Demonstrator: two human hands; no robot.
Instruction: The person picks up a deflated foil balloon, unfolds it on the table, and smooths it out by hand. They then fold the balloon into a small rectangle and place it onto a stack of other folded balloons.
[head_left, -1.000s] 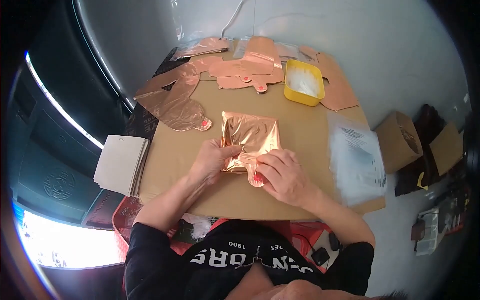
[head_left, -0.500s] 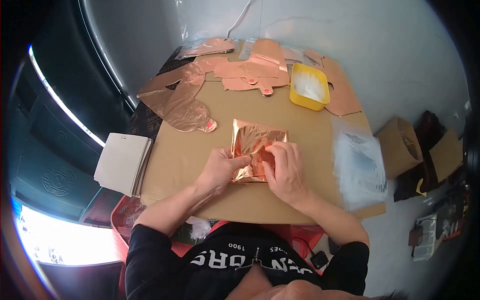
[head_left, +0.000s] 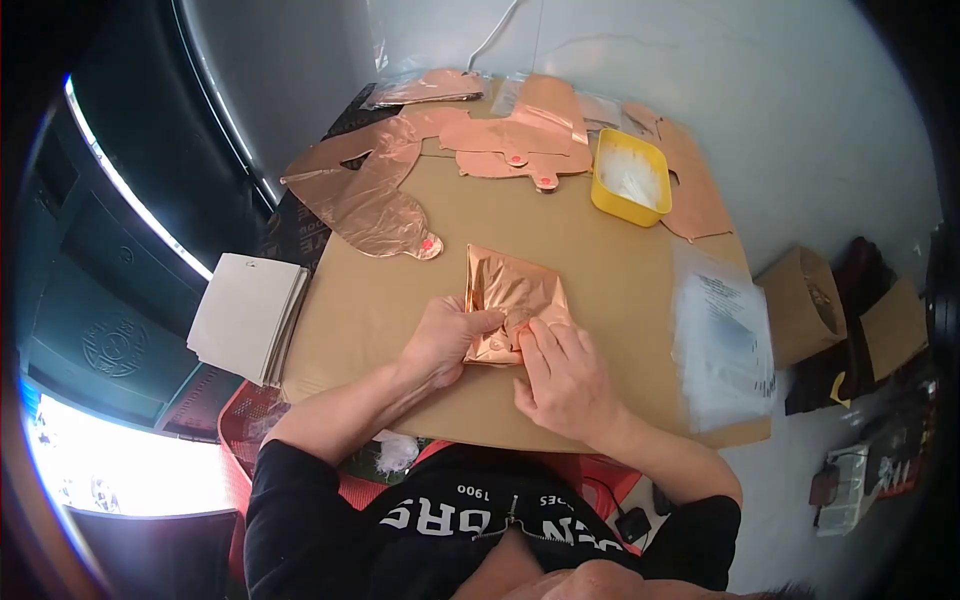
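Observation:
A rose-gold foil balloon (head_left: pixel 530 287), folded into a shiny, roughly rectangular packet, lies in front of me on the cardboard-covered table (head_left: pixel 350 330). My left hand (head_left: pixel 438 338) grips the packet's left edge, with the thumb pressed on top. At its lower right, my right hand (head_left: pixel 562 382) has its fingers bent together onto the foil by a small crumpled flap, close to the left thumb. The right thumb sits lower, off the packet. What lies under the right fingertips is partly hidden.
Flat foil balloons (head_left: pixel 380 205) with red-dotted tabs spread along the back. A yellow tub (head_left: pixel 628 205) holds white translucent pieces. Clear printed bags (head_left: pixel 722 340) lie at the right edge, and a stack of white cards (head_left: pixel 245 315) stands at the left. Cardboard boxes (head_left: pixel 800 300) are beyond the right side.
My right hand has moved slightly down, its fingers now pressing on the foil with the thumb drawn away. The packet's right side has turned a little. My left hand keeps its grip.

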